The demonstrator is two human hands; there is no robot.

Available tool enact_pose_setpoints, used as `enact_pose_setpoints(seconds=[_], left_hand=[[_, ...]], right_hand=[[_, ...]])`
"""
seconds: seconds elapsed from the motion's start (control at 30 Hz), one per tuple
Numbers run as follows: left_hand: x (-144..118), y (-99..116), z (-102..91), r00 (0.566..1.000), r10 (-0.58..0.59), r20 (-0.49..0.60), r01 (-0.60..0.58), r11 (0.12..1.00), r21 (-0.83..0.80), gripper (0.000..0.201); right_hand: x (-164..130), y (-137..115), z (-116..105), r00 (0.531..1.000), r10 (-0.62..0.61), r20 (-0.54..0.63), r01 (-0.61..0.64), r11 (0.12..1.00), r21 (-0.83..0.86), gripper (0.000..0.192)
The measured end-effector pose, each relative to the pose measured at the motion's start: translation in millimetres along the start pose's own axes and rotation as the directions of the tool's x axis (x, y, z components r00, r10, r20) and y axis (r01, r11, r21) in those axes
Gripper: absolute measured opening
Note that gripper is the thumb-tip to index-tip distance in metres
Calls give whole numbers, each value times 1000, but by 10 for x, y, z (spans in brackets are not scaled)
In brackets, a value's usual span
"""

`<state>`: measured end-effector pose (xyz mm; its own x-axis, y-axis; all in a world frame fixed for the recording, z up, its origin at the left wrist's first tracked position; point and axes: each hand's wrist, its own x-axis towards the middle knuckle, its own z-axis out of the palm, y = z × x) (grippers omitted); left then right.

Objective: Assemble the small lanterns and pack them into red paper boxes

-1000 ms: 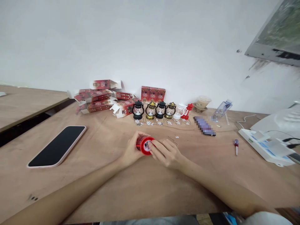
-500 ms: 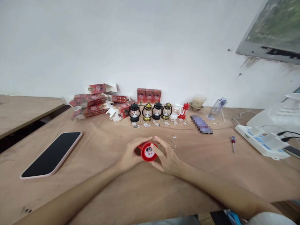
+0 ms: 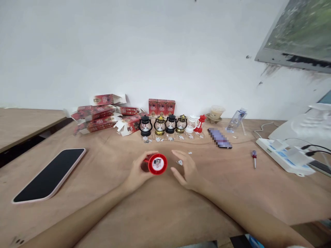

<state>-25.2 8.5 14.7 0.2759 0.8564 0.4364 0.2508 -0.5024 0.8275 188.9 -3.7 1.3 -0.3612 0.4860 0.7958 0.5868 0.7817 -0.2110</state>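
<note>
The left hand lies low over the wooden table, its forearm stretched in from the lower left, and its fingers are curled around a small red lantern held on its side near the middle of the table, with the round base turned toward the camera so that the pale fitting inside shows. The right hand hovers just beside the lantern without touching it, palm facing left, fingers spread and slightly bent, its forearm running in from the lower right. A small pale piece lies on the table just behind the right fingers. Farther back, near the white wall, a row of small lanterns stands upright in black, gold, white and red, with tiny packets in front of them. Red cartons lie stacked to the left of the row, and three more stand behind it. A black phone in a pink case lies well to the left, and a small screwdriver well to the right.
</note>
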Motion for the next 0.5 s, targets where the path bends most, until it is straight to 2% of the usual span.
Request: enact_pose_setpoints(seconds=[0.1,0.2,0.33,0.5], left_hand=[[16,11,6,997,-48,-59,46,998,-44,46],[22,42,8,996,-54,-77,51,998,-40,45],[17,56,1,992,-57,-108,56,998,-13,44],[10,-28,1,969,-45,-241,48,999,6,42]], right_hand=[[15,54,20,988,157,5,-156,982,-103,42],[26,81,57,965,251,72,-232,951,-203,40],[24,82,73,933,326,151,-276,920,-278,37],[42,218,-17,919,376,117,-343,910,-234,39]])
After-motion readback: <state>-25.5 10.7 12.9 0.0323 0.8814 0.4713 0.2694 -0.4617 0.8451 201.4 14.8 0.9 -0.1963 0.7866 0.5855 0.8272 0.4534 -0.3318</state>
